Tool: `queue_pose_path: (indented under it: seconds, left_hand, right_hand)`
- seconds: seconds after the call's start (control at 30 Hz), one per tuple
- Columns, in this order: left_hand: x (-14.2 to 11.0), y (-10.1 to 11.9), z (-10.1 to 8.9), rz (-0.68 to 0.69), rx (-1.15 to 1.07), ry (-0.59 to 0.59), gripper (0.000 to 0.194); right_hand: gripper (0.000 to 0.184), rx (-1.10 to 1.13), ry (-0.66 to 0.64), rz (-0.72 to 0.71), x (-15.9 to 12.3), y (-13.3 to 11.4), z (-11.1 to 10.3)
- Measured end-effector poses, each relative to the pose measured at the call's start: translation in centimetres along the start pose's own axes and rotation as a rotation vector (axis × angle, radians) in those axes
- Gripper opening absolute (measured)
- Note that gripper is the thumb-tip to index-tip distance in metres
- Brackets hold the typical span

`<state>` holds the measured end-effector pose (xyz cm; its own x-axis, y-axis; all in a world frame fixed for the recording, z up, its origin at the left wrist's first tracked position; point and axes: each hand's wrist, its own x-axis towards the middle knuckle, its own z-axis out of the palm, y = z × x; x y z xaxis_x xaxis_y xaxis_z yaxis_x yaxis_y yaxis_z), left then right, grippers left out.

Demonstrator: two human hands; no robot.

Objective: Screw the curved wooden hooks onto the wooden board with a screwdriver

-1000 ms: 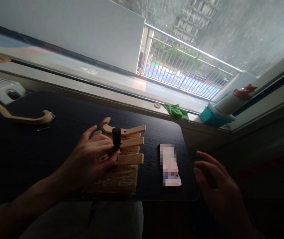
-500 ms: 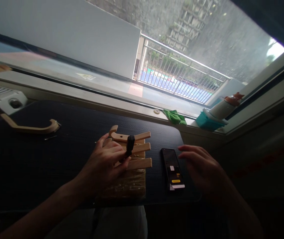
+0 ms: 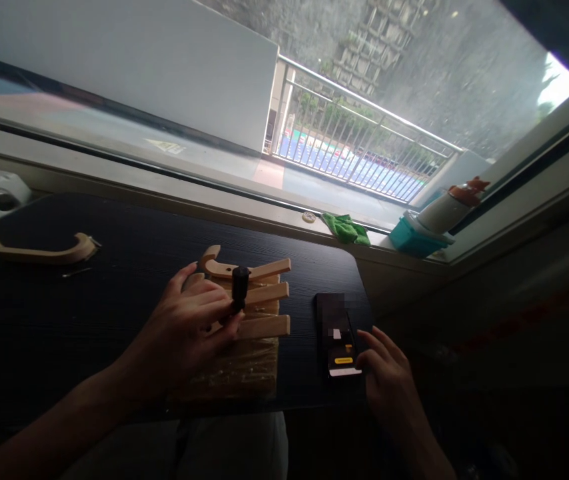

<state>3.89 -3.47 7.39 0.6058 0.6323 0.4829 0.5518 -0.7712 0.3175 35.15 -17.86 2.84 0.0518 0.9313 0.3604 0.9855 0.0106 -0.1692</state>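
My left hand (image 3: 192, 317) is closed, its thumb and fingers around a black-handled tool that looks like a screwdriver (image 3: 239, 285). The handle points up and its lower end is hidden by the fingers. Beneath that hand, several curved wooden hooks (image 3: 267, 326) lie side by side across a brown, tape-wrapped block (image 3: 244, 370); the hand covers their left parts. My right hand (image 3: 387, 363) hovers at the right edge of a lit smartphone (image 3: 332, 320), fingers apart and holding nothing. I cannot tell whether a fingertip touches the phone.
Another curved wooden hook (image 3: 39, 253) lies at the left of the dark table (image 3: 129, 227), a small thin metal piece (image 3: 77, 273) near it. On the windowsill are a tape roll (image 3: 309, 217), a green cloth (image 3: 347, 229) and a teal box (image 3: 412, 235).
My right hand has come down and closer along the phone's right side. My left hand keeps its grip on the tool. The whole view has shifted slightly.
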Motion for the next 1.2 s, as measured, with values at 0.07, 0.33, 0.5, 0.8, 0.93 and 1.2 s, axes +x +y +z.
queue_pose_path:
  seconds: [0.07,0.33,0.5,0.8,0.93,1.2]
  left_hand:
    - [0.0,0.0,0.0,-0.004,0.000,0.004,0.019]
    - [-0.1,-0.1,0.0,0.009,-0.010,-0.006,0.016]
    - [-0.2,-0.2,0.0,0.012,-0.013,-0.006,0.016]
    - [-0.1,-0.3,0.1,0.017,0.005,-0.021,0.016]
    - [-0.2,-0.5,0.3,0.029,-0.015,0.021,0.013]
    - [-0.3,-0.5,0.3,0.027,-0.013,0.032,0.012]
  right_hand:
    - [0.029,-0.030,-0.013,-0.015,0.9,0.4,0.8]
    - [0.030,-0.051,-0.052,-0.021,1.5,1.0,1.4]
    - [0.029,-0.052,-0.051,-0.017,1.4,1.2,1.7]
    - [0.027,-0.049,-0.102,-0.023,2.1,1.5,2.2]
    - [0.028,-0.040,-0.155,0.001,2.1,1.4,2.3]
    - [0.027,-0.032,-0.076,0.001,1.8,1.5,1.2]
